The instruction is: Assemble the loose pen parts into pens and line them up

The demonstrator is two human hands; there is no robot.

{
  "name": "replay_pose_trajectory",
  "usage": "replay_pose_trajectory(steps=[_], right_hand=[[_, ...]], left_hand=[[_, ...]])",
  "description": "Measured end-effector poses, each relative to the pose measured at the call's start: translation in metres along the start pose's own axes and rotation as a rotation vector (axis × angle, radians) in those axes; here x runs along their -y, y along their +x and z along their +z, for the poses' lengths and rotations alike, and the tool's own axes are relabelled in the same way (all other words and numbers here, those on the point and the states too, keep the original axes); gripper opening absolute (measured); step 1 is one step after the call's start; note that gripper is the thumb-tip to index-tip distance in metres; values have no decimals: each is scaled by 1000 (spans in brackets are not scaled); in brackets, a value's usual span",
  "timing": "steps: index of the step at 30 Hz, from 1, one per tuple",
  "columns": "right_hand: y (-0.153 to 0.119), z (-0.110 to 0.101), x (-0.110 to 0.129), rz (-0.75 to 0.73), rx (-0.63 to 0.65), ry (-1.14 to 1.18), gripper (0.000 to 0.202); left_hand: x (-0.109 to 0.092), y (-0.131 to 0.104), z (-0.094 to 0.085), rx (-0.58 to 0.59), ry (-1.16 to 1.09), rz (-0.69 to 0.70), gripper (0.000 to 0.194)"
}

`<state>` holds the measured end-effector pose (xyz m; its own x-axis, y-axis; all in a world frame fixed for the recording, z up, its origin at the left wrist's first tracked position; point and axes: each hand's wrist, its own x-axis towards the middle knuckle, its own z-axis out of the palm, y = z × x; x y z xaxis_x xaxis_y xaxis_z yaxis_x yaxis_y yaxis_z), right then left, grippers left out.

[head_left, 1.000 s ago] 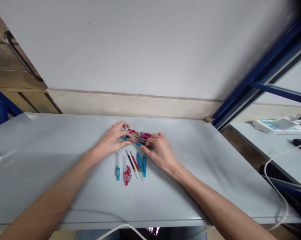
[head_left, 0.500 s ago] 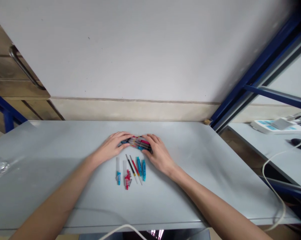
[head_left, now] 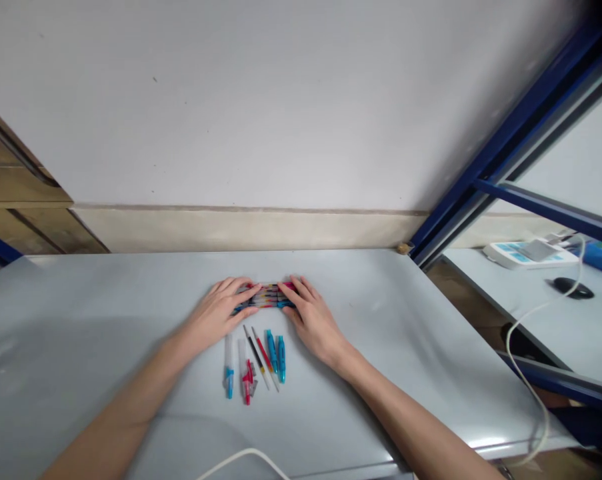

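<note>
Left hand [head_left: 224, 308], right hand [head_left: 311, 317], one pen bundle [head_left: 269, 297] between, two loose refills [head_left: 256, 356]

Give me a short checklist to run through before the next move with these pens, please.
1. Left hand at left end of pen bundle: ok.
2. Right hand at its right end: ok.
3. Black refill and red refill apart from bundle: ok.
4. Two blue pen pieces untouched by hands: ok.
5. White cable apart from both refills: ok.
6. Pen count in bundle: cannot tell; hands cover its ends.

Soft shadows, glare on tabletop [head_left: 411, 333]
</note>
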<state>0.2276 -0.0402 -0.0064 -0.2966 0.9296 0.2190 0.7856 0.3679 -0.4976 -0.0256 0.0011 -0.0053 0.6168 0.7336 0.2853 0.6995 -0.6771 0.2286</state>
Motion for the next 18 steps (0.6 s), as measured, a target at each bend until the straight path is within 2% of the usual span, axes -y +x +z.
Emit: replay_pose_trajectory(steps=[5, 8, 11, 14, 18], right_hand=[[-1, -3, 2, -4, 14, -21, 46], [0, -2, 2, 6, 12, 1, 46], [1, -4, 5, -1, -67, 86, 49], [2, -24, 16, -85, -290, 193, 44], [-11, -74, 34, -166, -622, 311, 32]], left_hand=[[-2, 0, -3, -1, -55, -27, 49], [-3, 0, -1, -6, -96, -49, 44], [-4, 3, -1, -80, -149, -74, 44], [-9, 5, -24, -283, -214, -104, 46], [-26, -12, -89, -809, -328, -130, 37]])
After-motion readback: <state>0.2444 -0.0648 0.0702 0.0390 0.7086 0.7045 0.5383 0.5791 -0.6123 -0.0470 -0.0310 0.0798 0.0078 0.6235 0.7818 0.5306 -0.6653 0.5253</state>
